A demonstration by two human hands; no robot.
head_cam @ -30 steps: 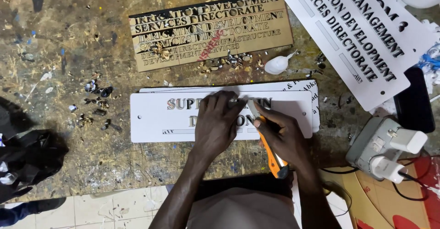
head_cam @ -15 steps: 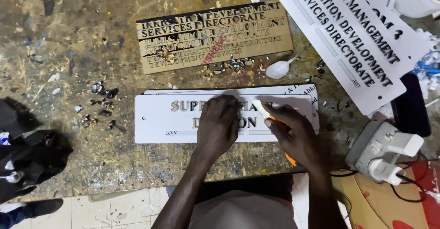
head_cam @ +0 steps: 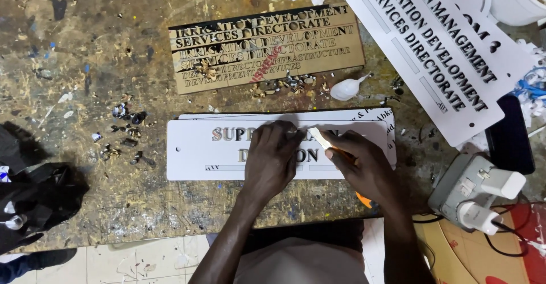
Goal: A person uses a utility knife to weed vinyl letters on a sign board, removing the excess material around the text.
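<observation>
In the head view, your left hand (head_cam: 273,159) lies palm down on the white sign plate (head_cam: 199,153), fingers held together and pressed flat onto its lettered face, with the fingertips at the plate's far edge. Your right hand (head_cam: 367,167) is closed around an orange-handled utility knife (head_cam: 335,150); the pale blade tip points to the far left and meets the plate just beside your left fingertips, while the orange end of the handle shows at the near side of that hand. The white sign plate lies flat at the middle of the worn, paint-spattered workbench (head_cam: 85,45), long side running left to right, with a small hole close to its left end and metallic letters on its face, partly covered by both hands. It sits on top of a second white plate (head_cam: 375,116), of which only the far edge and right end show. Far of it lies a brown cut-out letter sheet (head_cam: 267,45), with small scraps scattered along its near edge. A white plastic spoon (head_cam: 347,88) rests just to the right of those scraps. A large white lettered sign (head_cam: 449,56) lies tilted at the far right. At the near right stands a power strip with white plugs (head_cam: 475,190), and a dark phone (head_cam: 509,142) lies just far of it. A black bag (head_cam: 34,198) rests at the near left edge.
</observation>
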